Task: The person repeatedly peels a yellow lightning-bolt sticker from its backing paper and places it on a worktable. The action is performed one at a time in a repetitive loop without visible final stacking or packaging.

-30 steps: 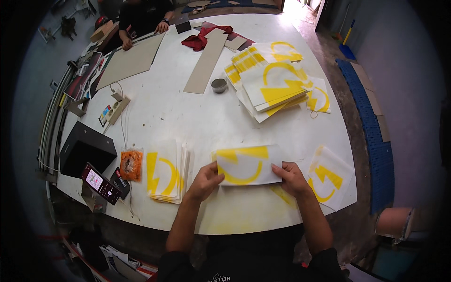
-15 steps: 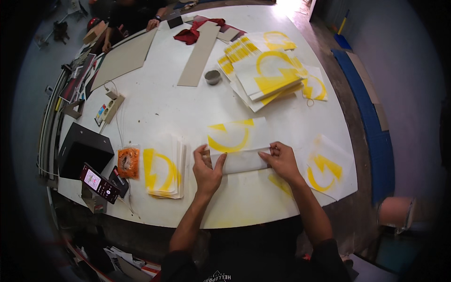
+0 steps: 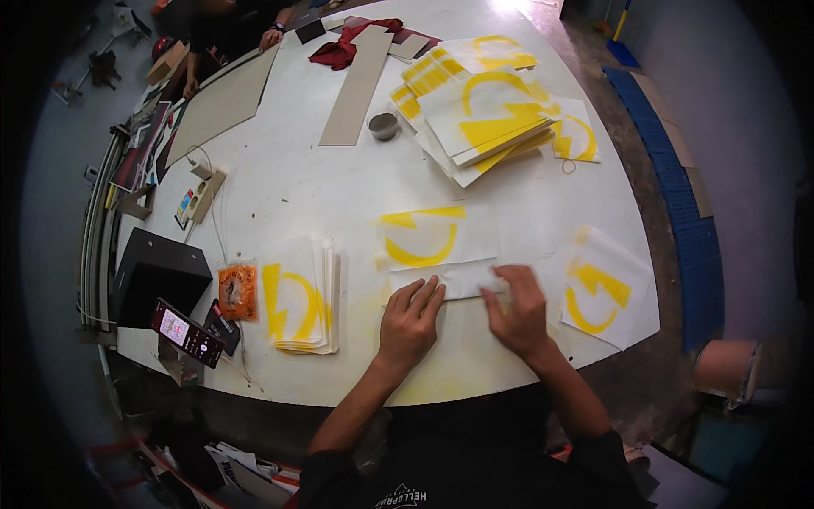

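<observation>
Near the front edge of the white tabletop (image 3: 280,199), a white paper sheet (image 3: 462,246) with a yellow design lies with its near part turned up as a folded strip. The person's two hands are apart from each other, both at this strip: the left hand (image 3: 411,327) rests with fingers extended over its left part, and the right hand (image 3: 519,312), slightly blurred, is at its right end with fingers bent; whether it pinches the paper I cannot tell. To the left stands a neat stack of folded papers (image 3: 292,297), with an orange packet (image 3: 237,291) just beside it, then a phone (image 3: 188,333) in front of a black box (image 3: 161,271). On the right lies a single printed piece (image 3: 600,293). Farther back sit a larger, uneven pile of yellow-and-white papers (image 3: 487,119), a small round container (image 3: 383,126), and a long cardboard strip (image 3: 352,97) partly over a red cloth (image 3: 333,56). At the far left, a co-worker's hand (image 3: 270,38) is by a beige board (image 3: 225,106).
</observation>
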Motion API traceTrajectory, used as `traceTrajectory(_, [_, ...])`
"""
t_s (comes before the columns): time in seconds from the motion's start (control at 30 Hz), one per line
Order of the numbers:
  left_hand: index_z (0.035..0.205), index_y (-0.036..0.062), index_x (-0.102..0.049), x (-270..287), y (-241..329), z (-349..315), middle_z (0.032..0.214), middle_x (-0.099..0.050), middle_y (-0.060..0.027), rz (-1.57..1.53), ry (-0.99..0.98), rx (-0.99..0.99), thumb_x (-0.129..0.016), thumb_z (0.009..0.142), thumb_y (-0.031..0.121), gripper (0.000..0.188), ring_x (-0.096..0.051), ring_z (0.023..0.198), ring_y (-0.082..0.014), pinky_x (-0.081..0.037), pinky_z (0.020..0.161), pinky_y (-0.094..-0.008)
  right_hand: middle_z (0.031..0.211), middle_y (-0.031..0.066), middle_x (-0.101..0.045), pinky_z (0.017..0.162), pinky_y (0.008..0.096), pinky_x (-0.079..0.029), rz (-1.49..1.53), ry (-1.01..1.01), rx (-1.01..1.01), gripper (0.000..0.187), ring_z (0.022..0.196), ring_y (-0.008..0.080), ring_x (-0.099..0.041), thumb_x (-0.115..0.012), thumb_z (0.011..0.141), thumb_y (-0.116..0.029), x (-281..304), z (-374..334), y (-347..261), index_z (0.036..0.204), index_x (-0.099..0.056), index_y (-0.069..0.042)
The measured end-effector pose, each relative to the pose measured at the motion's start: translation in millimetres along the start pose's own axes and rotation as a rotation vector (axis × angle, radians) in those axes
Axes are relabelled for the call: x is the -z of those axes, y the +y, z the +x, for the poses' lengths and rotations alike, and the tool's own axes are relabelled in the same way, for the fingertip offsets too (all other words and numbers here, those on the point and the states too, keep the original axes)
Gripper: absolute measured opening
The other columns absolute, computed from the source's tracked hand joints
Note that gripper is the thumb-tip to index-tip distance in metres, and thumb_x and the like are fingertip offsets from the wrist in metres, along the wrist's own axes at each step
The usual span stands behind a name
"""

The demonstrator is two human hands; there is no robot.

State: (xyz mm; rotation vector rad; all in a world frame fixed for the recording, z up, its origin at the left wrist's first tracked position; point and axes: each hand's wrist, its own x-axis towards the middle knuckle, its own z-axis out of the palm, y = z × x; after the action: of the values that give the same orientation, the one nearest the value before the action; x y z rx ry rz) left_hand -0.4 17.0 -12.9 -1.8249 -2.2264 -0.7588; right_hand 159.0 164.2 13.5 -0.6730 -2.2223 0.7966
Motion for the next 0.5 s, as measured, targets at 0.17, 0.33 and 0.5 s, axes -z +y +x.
traceTrajectory(0.17, [0.127,0.0008,-0.074,0.0,2.0,-5.3,0.135,-0.072,-0.0162,0.012,-0.041,0.019,-0.075,0.091,0.006,0.036,-0.067,0.127,-0.0356,-0.054,0.107,-0.0479,0.125,0.0173,-0.071,0.112,0.0514,-0.048,-0.211,-0.187,0.273,0.028,0.125,0.0345,-0.064,-0.075,0.09,-0.006,-22.1,-14.5,0.9,0.116,-0.072,0.003])
traceTrajectory(0.33, [0.147,-0.0055,-0.059,12.2,21.2,-22.9,0.155,-0.056,-0.0267,-0.02,-0.237,0.092,-0.075,0.097,0.023,0.059,-0.049,0.149,-0.0426,-0.038,0.123,-0.0542,0.134,0.0178,-0.07,0.119,0.053,-0.043,-0.294,-0.244,0.255,0.032,0.136,0.035,-0.06,-0.072,0.094,-0.011,-23.5,-29.2,2.2,0.123,-0.073,0.003])
traceTrajectory(0.5, [0.156,-0.0061,-0.047,9.3,17.1,-33.4,0.166,-0.042,-0.0277,-0.062,-0.296,0.106,-0.074,0.099,0.034,0.074,-0.04,0.155,-0.0433,-0.03,0.127,-0.0582,0.144,0.0195,-0.065,0.122,0.0529,-0.041,-0.299,-0.336,0.323,0.035,0.144,0.0364,-0.055,-0.07,0.096,-0.013,-30.4,-34.9,-2.3,0.128,-0.072,0.003])
